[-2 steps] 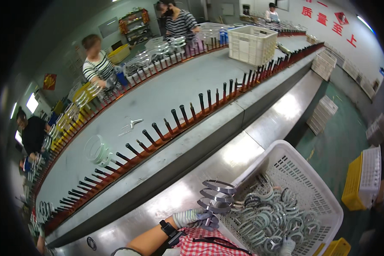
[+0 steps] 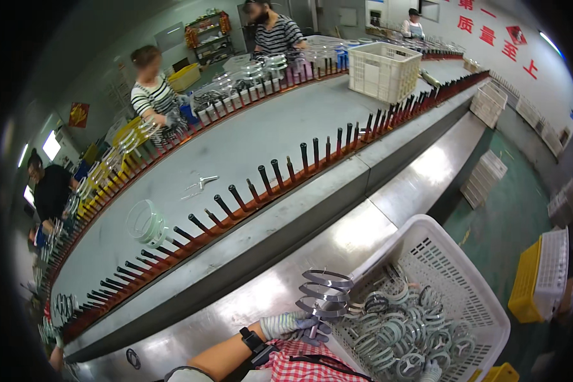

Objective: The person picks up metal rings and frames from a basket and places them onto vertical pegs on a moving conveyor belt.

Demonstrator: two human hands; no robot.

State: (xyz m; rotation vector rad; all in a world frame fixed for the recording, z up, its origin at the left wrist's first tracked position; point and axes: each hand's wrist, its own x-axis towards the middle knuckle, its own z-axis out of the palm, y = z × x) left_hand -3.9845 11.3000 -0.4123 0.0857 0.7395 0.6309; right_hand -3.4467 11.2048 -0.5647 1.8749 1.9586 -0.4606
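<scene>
My left hand (image 2: 290,326), in a striped knit glove, is closed around the stem of a stack of flat metal rings (image 2: 325,296). It holds the stack roughly upright beside the left rim of a white plastic basket (image 2: 468,270). Inside the basket lies a heap of loose metal rings (image 2: 404,328), some with spokes across them. At the basket's near right, my right hand (image 2: 431,370), also gloved, reaches in among the rings next to a spoked one (image 2: 409,367). The lower edge cuts off most of it, and its grip does not show clearly.
A steel ledge (image 2: 254,296) runs along a conveyor with a row of upright black-tipped pegs (image 2: 261,172). Pale green rings (image 2: 148,224) and a white crate (image 2: 383,73) stand on the grey top. Across it work several people. Yellow and white crates (image 2: 535,274) stand on the floor at right.
The whole view has shifted slightly, with the far crate and people sitting a little lower and further right. Both hands stay in nearly the same places; the ring stack remains in my left hand.
</scene>
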